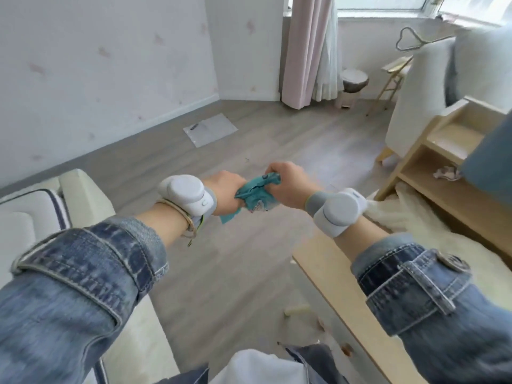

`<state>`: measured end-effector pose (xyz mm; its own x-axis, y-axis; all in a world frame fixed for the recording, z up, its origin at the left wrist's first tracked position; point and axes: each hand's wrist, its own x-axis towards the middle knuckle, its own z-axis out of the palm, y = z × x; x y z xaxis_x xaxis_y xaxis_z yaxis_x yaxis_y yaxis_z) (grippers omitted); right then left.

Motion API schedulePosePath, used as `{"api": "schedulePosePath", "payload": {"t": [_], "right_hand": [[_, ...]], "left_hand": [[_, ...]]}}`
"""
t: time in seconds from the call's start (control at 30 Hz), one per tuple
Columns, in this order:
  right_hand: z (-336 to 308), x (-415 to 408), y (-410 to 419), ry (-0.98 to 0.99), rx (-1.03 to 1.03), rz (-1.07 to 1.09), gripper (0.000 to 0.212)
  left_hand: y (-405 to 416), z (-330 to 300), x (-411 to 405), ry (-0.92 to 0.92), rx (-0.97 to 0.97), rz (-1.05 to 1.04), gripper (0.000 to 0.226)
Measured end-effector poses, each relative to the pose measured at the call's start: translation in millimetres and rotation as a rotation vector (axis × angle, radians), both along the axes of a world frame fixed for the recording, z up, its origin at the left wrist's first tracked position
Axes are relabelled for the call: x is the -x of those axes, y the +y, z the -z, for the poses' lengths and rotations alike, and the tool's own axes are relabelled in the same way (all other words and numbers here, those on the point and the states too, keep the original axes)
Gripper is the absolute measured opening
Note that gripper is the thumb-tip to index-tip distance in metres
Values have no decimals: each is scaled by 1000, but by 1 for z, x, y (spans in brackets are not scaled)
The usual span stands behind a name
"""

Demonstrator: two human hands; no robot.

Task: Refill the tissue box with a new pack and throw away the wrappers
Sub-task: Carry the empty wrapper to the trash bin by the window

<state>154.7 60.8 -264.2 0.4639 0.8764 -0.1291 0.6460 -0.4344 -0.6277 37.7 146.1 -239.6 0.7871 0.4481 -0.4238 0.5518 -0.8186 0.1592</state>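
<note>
A crumpled teal plastic wrapper (256, 192) is bunched between both hands, held in the air above the wooden floor. My left hand (225, 191) grips its left side and my right hand (291, 184) closes over its top right end. A loose corner of the wrapper hangs down below my left hand. Both wrists carry grey-white trackers. A small pedal bin (353, 85) stands far off by the curtain. No tissue box is in view.
A cream sofa (83, 195) is at the left. A light wooden table (346, 295) with a white furry cover sits at the right, a wooden shelf unit (432, 173) behind it. A clear plastic sheet (210, 128) lies on the floor near the wall.
</note>
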Motion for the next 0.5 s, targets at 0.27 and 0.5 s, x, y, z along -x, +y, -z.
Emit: {"api": "schedulePosePath", "payload": {"t": [0.27, 0.5], "right_hand": [[19, -33, 154, 30, 27, -153, 30], [7, -90, 278, -22, 1, 117, 19]], "left_hand": [[164, 18, -38, 44, -52, -4, 21], [311, 8, -123, 1, -5, 163, 15]]}}
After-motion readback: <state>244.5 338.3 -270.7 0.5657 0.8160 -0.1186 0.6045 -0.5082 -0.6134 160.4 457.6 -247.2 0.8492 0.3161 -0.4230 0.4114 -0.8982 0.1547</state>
